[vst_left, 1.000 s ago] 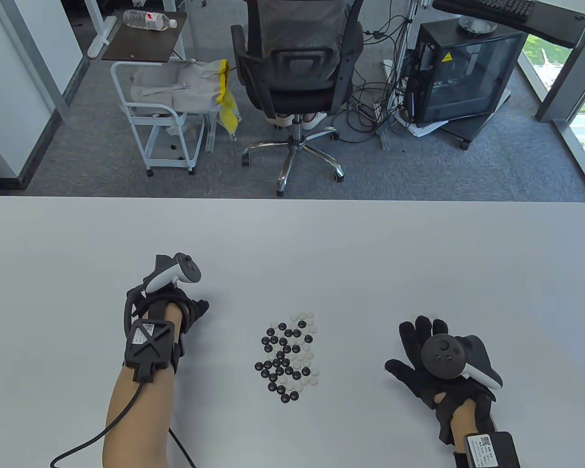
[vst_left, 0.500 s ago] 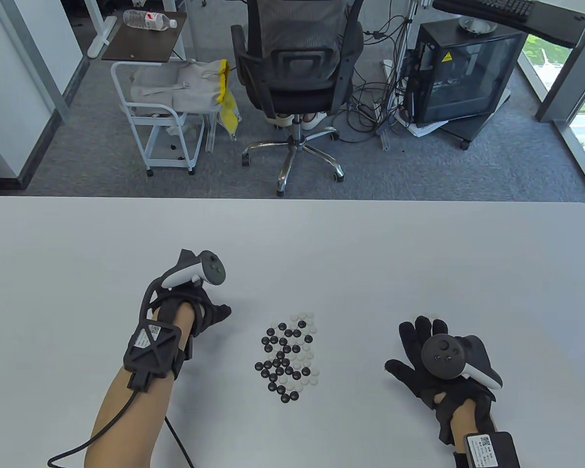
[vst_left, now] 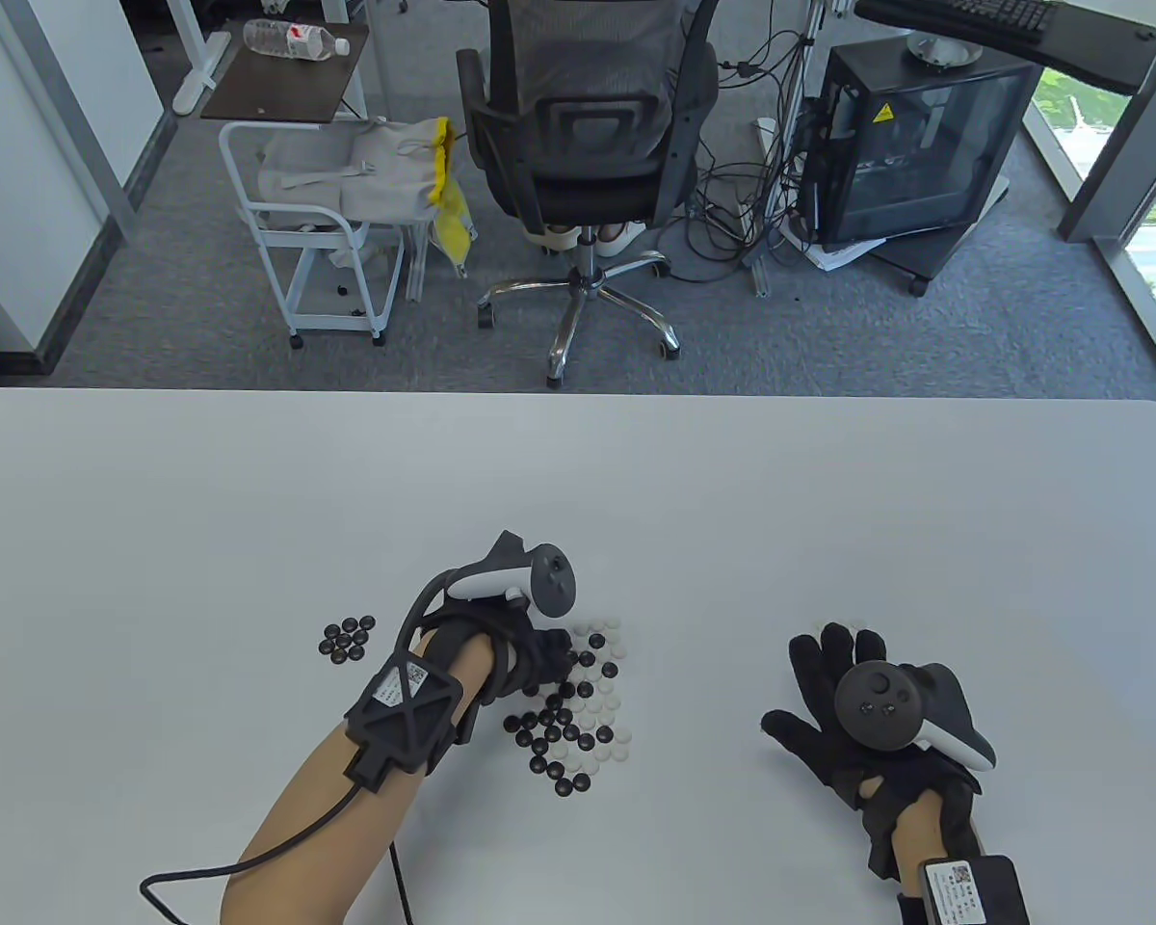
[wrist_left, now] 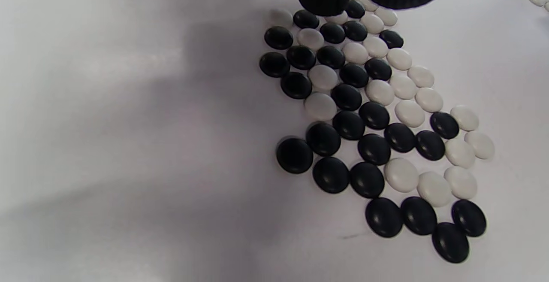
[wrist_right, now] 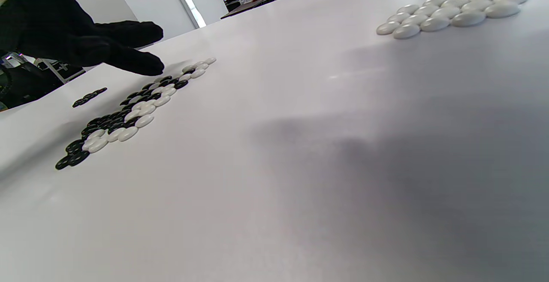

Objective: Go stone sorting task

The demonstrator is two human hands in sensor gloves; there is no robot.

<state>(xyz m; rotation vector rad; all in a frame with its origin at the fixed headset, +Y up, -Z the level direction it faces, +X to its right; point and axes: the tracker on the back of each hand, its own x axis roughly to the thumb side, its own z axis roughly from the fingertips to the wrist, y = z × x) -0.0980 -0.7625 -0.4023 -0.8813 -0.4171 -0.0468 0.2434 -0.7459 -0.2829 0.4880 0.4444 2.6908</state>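
Table view: left hand [vst_left: 530, 655] over mixed stones [vst_left: 578, 718] pile's left edge

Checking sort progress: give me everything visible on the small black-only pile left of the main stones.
The black-only pile is a tight cluster of about nine glossy, round, lens-shaped black stones lying flat on the white table, left of the mixed pile. No white stones are in it. Nothing touches it; the left hand is over the mixed pile.

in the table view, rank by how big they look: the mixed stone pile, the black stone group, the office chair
1. office chair, though its distance from the camera makes true size unsure
2. mixed stone pile, partly covered by the left hand
3. black stone group
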